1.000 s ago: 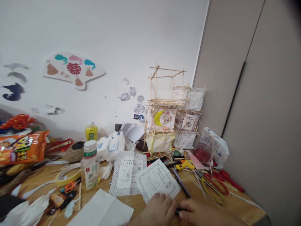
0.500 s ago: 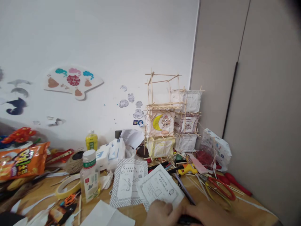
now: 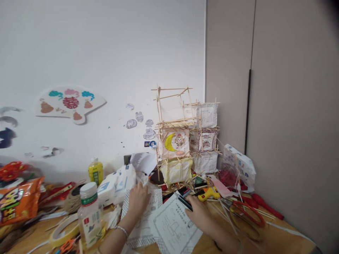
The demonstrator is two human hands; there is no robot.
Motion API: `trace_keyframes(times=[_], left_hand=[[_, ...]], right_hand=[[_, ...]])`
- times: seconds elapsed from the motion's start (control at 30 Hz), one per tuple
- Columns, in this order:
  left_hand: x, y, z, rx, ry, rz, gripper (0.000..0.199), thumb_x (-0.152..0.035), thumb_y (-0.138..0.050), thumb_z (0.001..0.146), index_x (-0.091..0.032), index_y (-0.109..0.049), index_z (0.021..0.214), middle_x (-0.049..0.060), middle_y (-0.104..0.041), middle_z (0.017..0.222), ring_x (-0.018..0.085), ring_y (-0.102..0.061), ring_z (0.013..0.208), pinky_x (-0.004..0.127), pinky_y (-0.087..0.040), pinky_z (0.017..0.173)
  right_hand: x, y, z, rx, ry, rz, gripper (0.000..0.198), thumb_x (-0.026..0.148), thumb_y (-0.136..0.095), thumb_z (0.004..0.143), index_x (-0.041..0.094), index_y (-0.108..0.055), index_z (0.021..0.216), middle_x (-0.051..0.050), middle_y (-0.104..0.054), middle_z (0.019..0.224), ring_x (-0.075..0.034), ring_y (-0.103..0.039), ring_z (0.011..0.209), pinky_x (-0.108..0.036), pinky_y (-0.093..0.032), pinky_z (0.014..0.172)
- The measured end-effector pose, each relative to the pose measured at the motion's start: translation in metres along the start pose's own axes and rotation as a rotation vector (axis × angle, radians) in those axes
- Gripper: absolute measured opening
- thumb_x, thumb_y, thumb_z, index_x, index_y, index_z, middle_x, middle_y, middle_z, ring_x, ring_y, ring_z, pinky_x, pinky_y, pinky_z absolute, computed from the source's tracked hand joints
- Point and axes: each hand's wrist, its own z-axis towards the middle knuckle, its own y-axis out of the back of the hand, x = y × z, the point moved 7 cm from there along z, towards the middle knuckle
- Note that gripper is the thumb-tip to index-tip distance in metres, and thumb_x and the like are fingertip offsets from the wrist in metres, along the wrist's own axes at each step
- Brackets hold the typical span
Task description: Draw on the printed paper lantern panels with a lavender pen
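Observation:
My left hand rests over the upper part of a sheet with a checkered border and line drawings, close to the white tissue packs. Its fingers reach forward, slightly spread; the tips are partly hard to make out. In my right hand is a black pen, its end pointing up and left. That hand hovers at or touches the right edge of a second sheet, printed with a boat-like drawing and lines of writing. This sheet overlaps the first one.
A stick frame with paper panels stands at the back. On the right lie a yellow glue gun and red-handled scissors. On the left stand a clear bottle, a tape roll and an orange snack bag.
My hands, together at the table's front before, have parted. The left moved up and left onto the checkered sheet; the right moved up with the pen. The view has turned slightly right.

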Motion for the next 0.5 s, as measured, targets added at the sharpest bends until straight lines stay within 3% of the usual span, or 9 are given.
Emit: trace_keyframes(times=[0.1, 0.2, 0.37, 0.5], left_hand=[[0.003, 0.003, 0.001, 0.001, 0.006, -0.015, 0.030, -0.033, -0.058, 0.092, -0.016, -0.057, 0.117, 0.009, -0.059, 0.118, 0.023, -0.061, 0.100, 0.044, -0.053, 0.084], [0.004, 0.019, 0.002, -0.021, 0.009, -0.060, 0.030, -0.033, -0.058, 0.092, -0.016, -0.057, 0.117, 0.009, -0.059, 0.117, 0.023, -0.061, 0.100, 0.044, -0.052, 0.084], [0.010, 0.071, 0.003, -0.072, -0.032, -0.246, 0.026, -0.033, -0.057, 0.093, -0.015, -0.059, 0.111, 0.008, -0.061, 0.112, 0.022, -0.061, 0.098, 0.044, -0.051, 0.084], [0.013, 0.114, -0.005, -0.070, -0.125, -0.500, 0.025, -0.037, -0.048, 0.096, -0.015, -0.060, 0.091, 0.004, -0.062, 0.094, 0.018, -0.060, 0.088, 0.038, -0.050, 0.081]], right_hand=[[0.002, -0.027, 0.024, 0.005, -0.056, -0.001, 0.028, 0.003, -0.058, 0.074, 0.011, -0.063, 0.100, -0.019, -0.068, 0.108, -0.031, -0.064, 0.103, -0.036, -0.044, 0.085], [0.003, -0.040, 0.042, -0.016, -0.082, 0.059, 0.030, -0.003, -0.052, 0.074, 0.012, -0.064, 0.097, -0.019, -0.071, 0.100, -0.031, -0.067, 0.098, -0.035, -0.044, 0.081], [0.007, -0.046, 0.053, -0.093, -0.040, 0.273, 0.032, -0.004, -0.052, 0.071, 0.015, -0.063, 0.096, -0.016, -0.071, 0.099, -0.030, -0.065, 0.100, -0.034, -0.043, 0.083], [0.010, -0.050, 0.051, -0.147, -0.010, 0.558, 0.017, 0.009, -0.053, 0.077, 0.015, -0.060, 0.091, -0.013, -0.071, 0.091, -0.027, -0.066, 0.093, -0.034, -0.045, 0.082]])
